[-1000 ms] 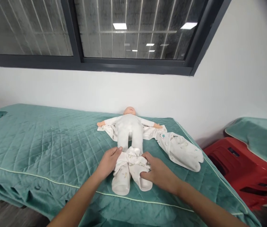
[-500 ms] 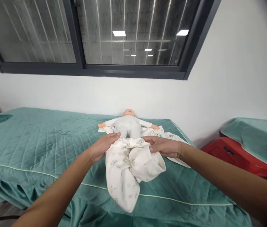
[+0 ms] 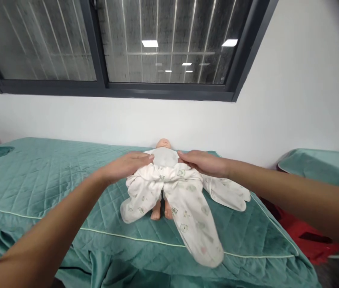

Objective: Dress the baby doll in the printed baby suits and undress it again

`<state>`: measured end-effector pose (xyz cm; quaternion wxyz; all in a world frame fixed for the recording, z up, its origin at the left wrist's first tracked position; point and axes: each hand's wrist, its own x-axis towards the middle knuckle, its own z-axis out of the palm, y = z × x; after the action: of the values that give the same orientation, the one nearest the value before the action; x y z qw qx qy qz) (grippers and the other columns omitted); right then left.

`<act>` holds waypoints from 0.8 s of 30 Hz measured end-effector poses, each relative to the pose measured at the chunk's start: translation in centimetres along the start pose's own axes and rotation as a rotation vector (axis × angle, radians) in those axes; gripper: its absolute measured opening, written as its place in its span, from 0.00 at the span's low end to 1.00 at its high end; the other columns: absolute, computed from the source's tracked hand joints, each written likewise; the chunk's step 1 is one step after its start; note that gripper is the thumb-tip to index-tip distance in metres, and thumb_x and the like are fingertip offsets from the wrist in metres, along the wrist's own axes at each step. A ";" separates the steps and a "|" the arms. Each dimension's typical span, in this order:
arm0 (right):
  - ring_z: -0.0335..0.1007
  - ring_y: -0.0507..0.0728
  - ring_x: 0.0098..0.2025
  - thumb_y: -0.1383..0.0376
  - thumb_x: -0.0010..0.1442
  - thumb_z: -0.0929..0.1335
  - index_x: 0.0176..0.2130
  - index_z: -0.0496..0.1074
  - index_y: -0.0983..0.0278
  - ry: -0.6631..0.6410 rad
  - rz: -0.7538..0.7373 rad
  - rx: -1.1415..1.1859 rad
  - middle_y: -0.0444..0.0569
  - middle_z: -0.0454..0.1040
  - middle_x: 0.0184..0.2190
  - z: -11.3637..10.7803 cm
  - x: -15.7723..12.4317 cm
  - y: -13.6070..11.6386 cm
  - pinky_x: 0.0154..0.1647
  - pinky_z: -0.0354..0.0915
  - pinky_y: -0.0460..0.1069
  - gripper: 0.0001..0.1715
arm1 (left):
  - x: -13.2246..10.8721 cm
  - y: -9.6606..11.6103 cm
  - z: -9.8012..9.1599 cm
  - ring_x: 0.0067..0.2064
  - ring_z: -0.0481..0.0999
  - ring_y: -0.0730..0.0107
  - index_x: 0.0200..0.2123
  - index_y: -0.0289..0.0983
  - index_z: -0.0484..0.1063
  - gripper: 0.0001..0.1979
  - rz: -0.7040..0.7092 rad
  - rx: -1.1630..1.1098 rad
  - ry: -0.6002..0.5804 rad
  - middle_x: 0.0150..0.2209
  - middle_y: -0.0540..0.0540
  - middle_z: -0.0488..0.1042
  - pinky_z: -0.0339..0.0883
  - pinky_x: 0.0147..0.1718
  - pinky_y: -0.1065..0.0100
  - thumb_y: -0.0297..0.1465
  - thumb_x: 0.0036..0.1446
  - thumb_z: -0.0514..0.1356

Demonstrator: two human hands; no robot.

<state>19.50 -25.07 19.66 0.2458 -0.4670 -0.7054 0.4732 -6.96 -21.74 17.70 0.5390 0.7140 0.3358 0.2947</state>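
Note:
A baby doll (image 3: 164, 157) in a white top lies on its back with its head toward the wall. Small white printed baby pants (image 3: 187, 192) are spread over its hips and legs. The legs of the pants fan out to either side, and the doll's bare feet (image 3: 155, 211) show between them. My left hand (image 3: 129, 165) is open, fingers stretched, beside the doll's torso just above the waistband. On the other side, my right hand (image 3: 204, 162) is also open, its fingertips at the doll's side. The doll's arms are mostly hidden behind my hands.
A white printed baby garment (image 3: 228, 194) lies flat right of the doll. Quilted green bedding (image 3: 52, 180) covers the bed, which has a face hole at the far left. The wall (image 3: 112, 120) and window stand behind; something red (image 3: 304, 236) is at the right.
The pants were bunched in my hands in front of the doll; now they lie spread over its legs. Both hands moved up toward the torso, and their grip on the waistband has loosened.

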 end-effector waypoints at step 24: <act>0.71 0.59 0.48 0.49 0.52 0.74 0.40 0.79 0.62 -0.409 -0.009 -0.376 0.49 0.77 0.45 -4.0 -1.6 -14.1 0.50 0.64 0.51 0.22 | -4.3 14.8 -3.1 0.34 0.69 0.70 0.32 0.39 0.72 0.17 0.082 0.695 -0.274 0.33 0.51 0.71 0.59 0.31 0.71 0.46 0.47 0.66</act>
<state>17.31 -26.39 34.17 0.0094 -0.3960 -0.8179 0.4173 -9.61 -26.24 32.49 0.2921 0.9001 0.3117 0.0863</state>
